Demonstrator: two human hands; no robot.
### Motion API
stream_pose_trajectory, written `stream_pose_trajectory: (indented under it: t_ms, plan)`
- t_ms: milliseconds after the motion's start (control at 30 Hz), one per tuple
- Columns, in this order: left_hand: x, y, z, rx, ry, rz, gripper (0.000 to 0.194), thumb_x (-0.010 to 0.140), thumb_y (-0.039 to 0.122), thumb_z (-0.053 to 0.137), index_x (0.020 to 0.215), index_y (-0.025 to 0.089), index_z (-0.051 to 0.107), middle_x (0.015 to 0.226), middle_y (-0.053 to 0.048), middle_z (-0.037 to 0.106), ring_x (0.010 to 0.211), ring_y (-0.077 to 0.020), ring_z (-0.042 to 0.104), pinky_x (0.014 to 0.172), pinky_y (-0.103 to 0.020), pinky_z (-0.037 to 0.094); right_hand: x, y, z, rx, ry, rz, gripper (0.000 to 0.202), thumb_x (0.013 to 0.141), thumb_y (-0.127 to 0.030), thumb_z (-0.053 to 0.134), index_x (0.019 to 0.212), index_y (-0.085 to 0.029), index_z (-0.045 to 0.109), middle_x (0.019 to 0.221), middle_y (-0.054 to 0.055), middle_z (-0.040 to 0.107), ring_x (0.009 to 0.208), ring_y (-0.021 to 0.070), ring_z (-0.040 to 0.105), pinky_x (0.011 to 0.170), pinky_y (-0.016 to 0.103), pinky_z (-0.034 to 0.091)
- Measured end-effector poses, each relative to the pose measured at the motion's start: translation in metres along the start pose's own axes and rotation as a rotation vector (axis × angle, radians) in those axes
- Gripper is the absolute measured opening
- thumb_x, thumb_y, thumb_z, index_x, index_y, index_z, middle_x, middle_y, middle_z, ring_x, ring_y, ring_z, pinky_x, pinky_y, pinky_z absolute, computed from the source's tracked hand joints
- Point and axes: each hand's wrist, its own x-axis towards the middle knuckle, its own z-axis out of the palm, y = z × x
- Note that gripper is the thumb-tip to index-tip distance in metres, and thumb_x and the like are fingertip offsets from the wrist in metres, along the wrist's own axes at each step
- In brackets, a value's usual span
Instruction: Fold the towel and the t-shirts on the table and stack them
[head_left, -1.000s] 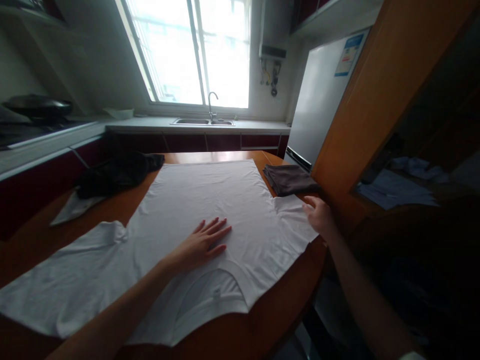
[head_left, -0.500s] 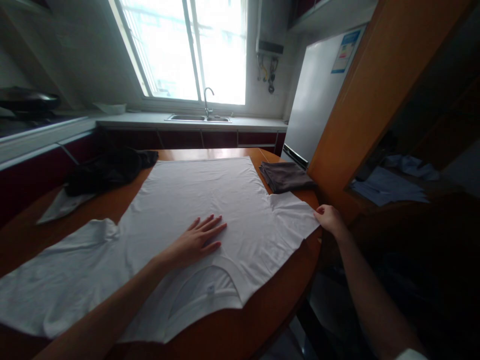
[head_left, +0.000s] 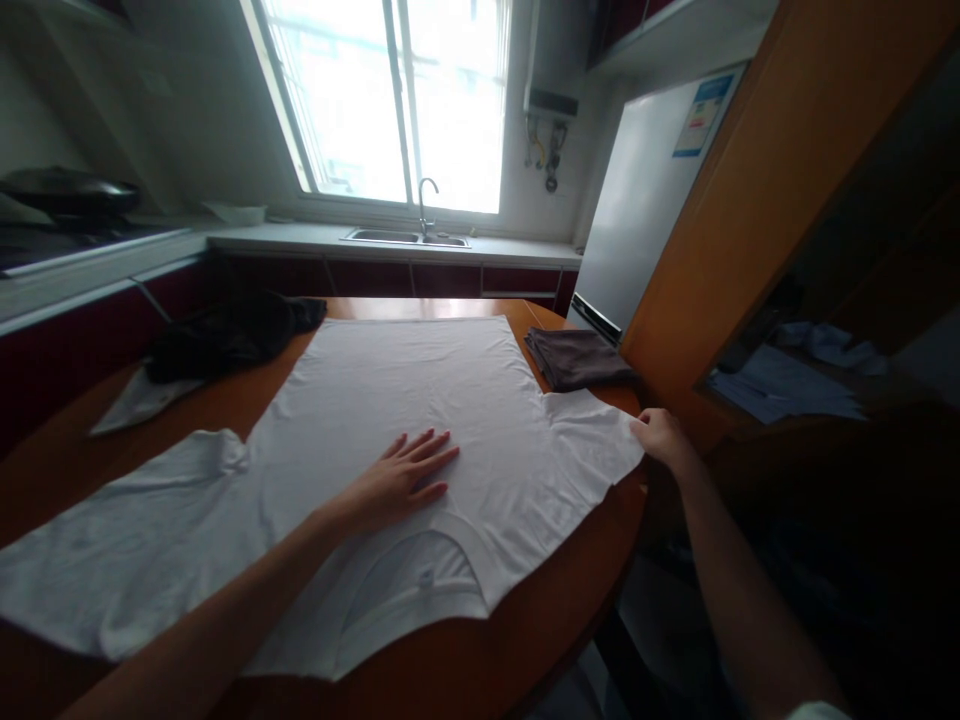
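Observation:
A white T-shirt [head_left: 390, 380] lies spread out on the orange-brown wooden table [head_left: 592, 570], its neckline toward me and its hem at the far edge. My left hand [head_left: 405, 480] rests flat on the upper part of the shirt, fingers spread, just beyond the collar. At the right, my right hand [head_left: 656, 435] pinches the end of one short sleeve at the table's edge. The other sleeve stretches to the left, with a bunched fold near the armpit.
A folded dark grey cloth [head_left: 577, 358] lies at the table's far right. Dark clothing [head_left: 232, 335] and a white piece [head_left: 142, 400] lie at the left. Beyond are a sink [head_left: 405, 238], a fridge [head_left: 645, 190] and a pan [head_left: 67, 190].
The view has shifted slightly, so the scene sits a little farther right. My hands keep their places on the shirt.

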Motion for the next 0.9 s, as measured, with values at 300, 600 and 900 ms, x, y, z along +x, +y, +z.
stream_pose_trajectory:
  t_ms: [300,600,900]
  plan:
    - [0.000,-0.003,0.003,-0.026,0.027,0.015,0.060,0.101,0.062,0.040,0.156,0.040,0.033,0.166,-0.002,0.025,0.153,-0.0300,0.023,0.124,-0.054,0.016,-0.037,-0.122,-0.041,0.250,0.157,-0.370,0.017,0.088,-0.028,0.056,0.084,-0.018,0.069,0.081,0.009,0.074,0.075,0.0200,0.067,0.065,0.025,0.041]
    - [-0.001,-0.003,0.002,-0.008,0.054,0.031,0.059,0.101,0.059,0.043,0.156,0.040,0.034,0.165,-0.003,0.028,0.153,-0.0306,0.025,0.123,-0.056,0.019,-0.087,-0.196,0.005,0.359,-0.393,-0.780,0.024,0.093,-0.042,0.063,0.097,-0.022,0.075,0.092,0.007,0.077,0.086,0.0204,0.070,0.071,0.025,0.047]
    - [-0.002,0.008,-0.010,-0.007,0.121,0.093,0.055,0.100,0.051,0.051,0.152,0.032,0.045,0.161,-0.008,0.038,0.149,-0.0308,0.033,0.121,-0.057,0.025,0.027,-0.164,0.016,0.370,-0.130,-0.544,0.017,0.089,-0.019,0.062,0.095,-0.012,0.076,0.093,0.010,0.077,0.085,0.0194,0.070,0.074,0.024,0.048]
